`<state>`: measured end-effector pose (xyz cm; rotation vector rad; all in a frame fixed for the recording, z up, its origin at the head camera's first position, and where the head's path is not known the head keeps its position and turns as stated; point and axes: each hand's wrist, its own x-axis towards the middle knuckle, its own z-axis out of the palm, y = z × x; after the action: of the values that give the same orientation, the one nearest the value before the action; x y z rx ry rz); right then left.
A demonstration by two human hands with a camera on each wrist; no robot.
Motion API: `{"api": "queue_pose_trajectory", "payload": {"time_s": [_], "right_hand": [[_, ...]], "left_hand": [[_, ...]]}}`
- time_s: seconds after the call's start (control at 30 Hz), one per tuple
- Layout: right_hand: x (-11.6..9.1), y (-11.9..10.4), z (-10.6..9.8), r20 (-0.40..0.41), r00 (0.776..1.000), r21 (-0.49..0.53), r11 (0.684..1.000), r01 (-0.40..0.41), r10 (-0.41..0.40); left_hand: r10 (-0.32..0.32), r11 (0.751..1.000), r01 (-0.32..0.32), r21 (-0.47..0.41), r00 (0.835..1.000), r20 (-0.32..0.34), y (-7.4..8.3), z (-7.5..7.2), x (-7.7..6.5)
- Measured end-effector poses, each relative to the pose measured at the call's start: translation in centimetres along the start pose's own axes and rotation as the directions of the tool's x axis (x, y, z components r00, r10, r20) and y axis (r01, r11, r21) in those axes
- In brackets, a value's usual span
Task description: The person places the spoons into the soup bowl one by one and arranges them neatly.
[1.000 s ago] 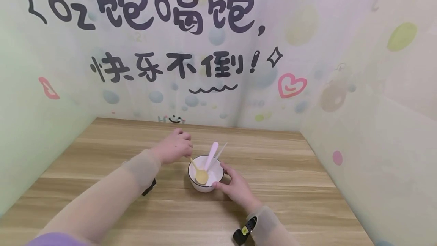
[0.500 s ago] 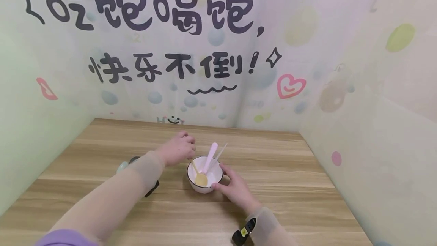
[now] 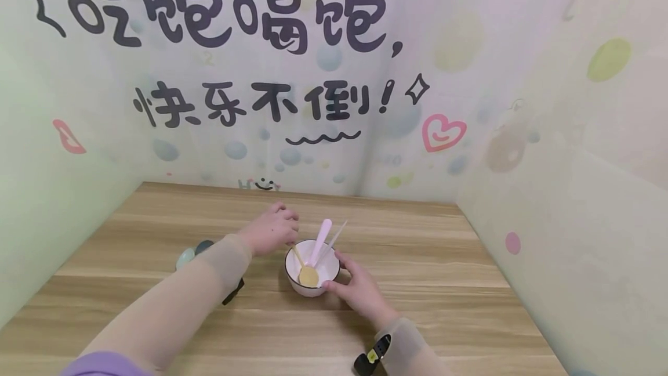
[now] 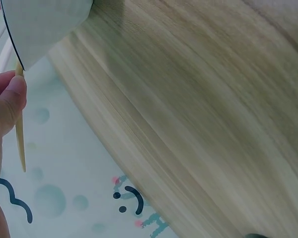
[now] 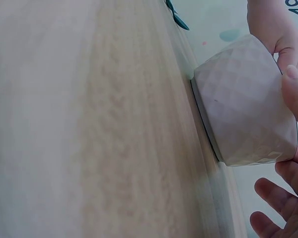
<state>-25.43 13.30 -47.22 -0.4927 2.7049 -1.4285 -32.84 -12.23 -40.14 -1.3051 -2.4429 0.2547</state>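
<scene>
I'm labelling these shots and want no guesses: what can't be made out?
Head: dark object, partly hidden by left arm.
Head: lower end of pink utensil, behind tan spoon.
Left wrist: rest of left hand, past left edge.
Right wrist: inside of bowl, hidden by its wall.

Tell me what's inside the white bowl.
A yellow spoon, a pink handle and a thin whitish stick slant into the white bowl. The spoon covers the pink handle's lower end, which cannot be seen.
</scene>
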Motion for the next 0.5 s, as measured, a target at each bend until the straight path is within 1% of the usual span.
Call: {"api": "queue_pose_trajectory", "payload": {"time_s": [0.13, 0.27, 0.5], "right_hand": [[0.01, 0.02, 0.01, 0.005, 1.000, 0.004, 1.000, -0.002, 0.002], [0.05, 0.03, 0.01, 0.008, 1.000, 0.010, 1.000, 0.001, -0.001], [0.15, 0.22, 0.05, 0.005, 1.000, 0.011, 1.000, 0.014, -0.014]], "left_hand": [[0.013, 0.999, -0.013, 0.033, 1.000, 0.016, 0.06, 0.01, 0.16], [0.031, 0.996, -0.032, 0.084, 0.999, 0.023, 0.12, -0.03, 0.19], [0.045, 0.993, -0.045, 0.109, 0.999, 0.001, 0.24, 0.12, 0.21]]}}
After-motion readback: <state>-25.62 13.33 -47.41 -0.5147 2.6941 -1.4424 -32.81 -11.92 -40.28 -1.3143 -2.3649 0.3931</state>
